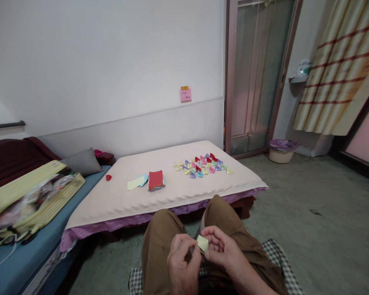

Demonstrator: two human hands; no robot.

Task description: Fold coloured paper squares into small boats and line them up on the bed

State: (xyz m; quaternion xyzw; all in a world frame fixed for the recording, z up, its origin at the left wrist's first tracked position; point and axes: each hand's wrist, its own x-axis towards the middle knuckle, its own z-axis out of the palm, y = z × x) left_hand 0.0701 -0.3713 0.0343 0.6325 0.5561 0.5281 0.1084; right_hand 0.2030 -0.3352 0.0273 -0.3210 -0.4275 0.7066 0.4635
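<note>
A small pale yellow folded paper piece [202,243] sits between both my hands, low in the view above my knees. My left hand [181,262] pinches its left side with curled fingers. My right hand [223,248] pinches its right side, thumb and fingers closed on it. Further off, on the low cream mattress [178,192], lie a stack of coloured paper sheets with red on top [156,180], loose yellow and blue sheets [137,182], and several small folded paper shapes in many colours [203,165]. A single red folded piece [108,177] lies apart at the left.
A blue mattress [24,258] at the left carries a yellow bundle [27,196] and a grey pillow [83,162]. A bin with a purple liner [282,150] stands by the sliding door [258,73]. A pink note [185,94] hangs on the wall. Green floor spreads to the right.
</note>
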